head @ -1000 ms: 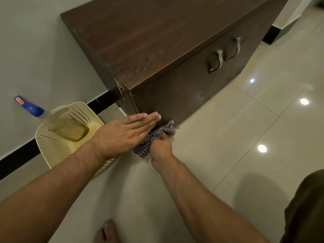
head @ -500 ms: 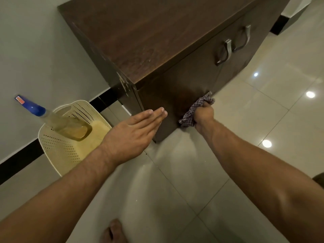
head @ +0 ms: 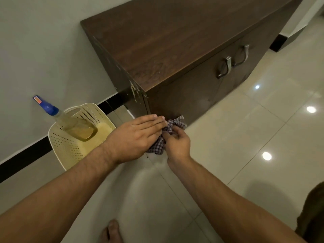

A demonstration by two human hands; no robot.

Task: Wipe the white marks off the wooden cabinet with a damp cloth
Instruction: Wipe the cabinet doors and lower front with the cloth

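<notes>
Right hand (head: 177, 143), fist closed on the checked cloth (head: 172, 126), has swung back from mid-door to the cabinet (head: 175, 50) corner at frame centre, beside the flat, empty left hand (head: 135, 137); white marks (head: 134, 90) above remain unwiped.

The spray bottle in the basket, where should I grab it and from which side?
Likely best by the clear neck just below the blue nozzle on the spray bottle, reaching from above. It leans in the basket with its base down inside and the nozzle end sticking up past the rim, so the neck is the free part.
</notes>
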